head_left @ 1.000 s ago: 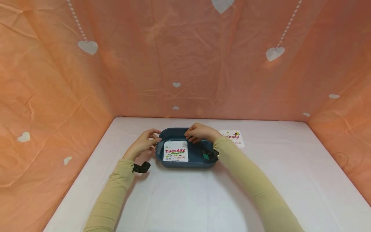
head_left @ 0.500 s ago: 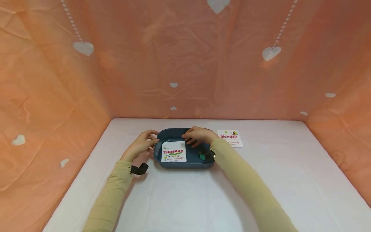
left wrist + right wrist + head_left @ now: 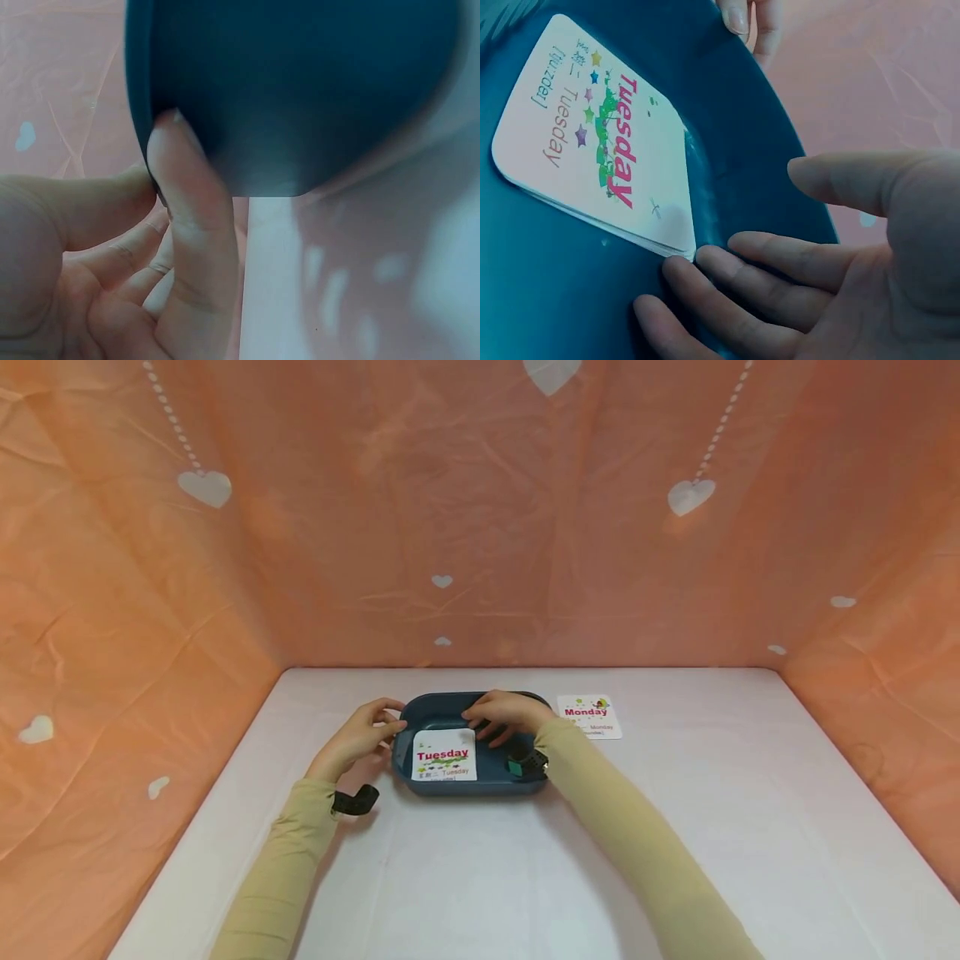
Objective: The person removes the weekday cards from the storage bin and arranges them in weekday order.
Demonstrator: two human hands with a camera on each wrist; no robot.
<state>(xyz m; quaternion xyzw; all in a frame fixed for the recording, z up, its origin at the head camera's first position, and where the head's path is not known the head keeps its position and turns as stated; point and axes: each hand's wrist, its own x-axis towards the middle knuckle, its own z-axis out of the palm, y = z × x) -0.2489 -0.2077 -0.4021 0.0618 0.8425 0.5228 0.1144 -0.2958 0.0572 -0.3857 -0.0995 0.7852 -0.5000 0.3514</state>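
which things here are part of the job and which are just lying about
In the job:
dark blue tray, pinched at the rim by the left hand
Tuesday card stack in it, right hand at its corner
probably the similar Monday card, outside the tray

Only setting:
orange heart-print cloth
white tabletop

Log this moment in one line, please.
left hand: pinches tray rim; right hand: at Tuesday card stack in tray; Monday card: on table

Soft shadows are being cast across the brightly lit table [image 3: 450, 877]; in the left wrist view, the tray [image 3: 300, 90] is being rendered dim and blurred.
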